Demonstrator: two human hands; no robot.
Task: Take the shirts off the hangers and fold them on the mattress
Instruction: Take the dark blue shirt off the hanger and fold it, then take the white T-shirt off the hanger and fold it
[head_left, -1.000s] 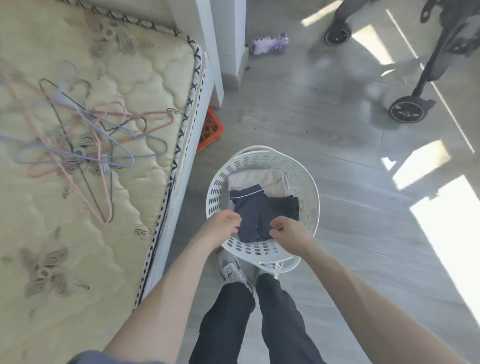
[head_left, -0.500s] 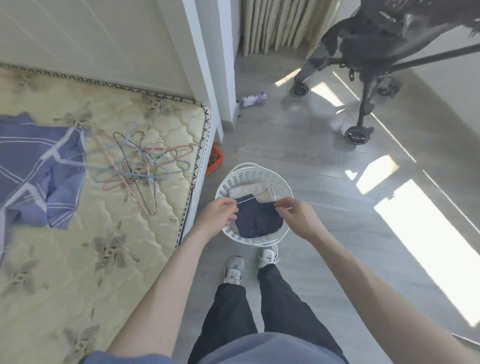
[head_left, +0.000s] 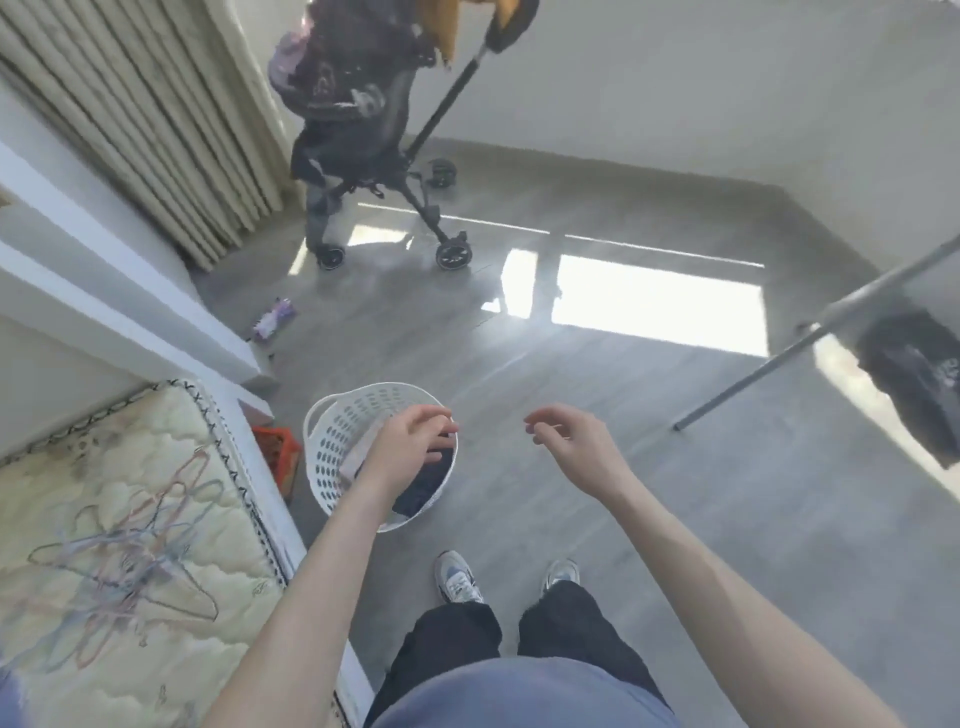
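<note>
One laundry basket. One mattress. One tangle of hangers, number indeterminable. One stroller. One drying rack bearing one dark garment. One orange crate. Two hands: left hand, right hand.

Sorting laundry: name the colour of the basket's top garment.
Dark navy garment; the head view shows it.

Bright sun glare on floor, motion blur, wide-angle distortion

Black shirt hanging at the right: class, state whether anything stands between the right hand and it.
Only the rack's slanted grey leg crosses the space between the right hand and the black shirt. Nothing else visible is in the way.
</note>
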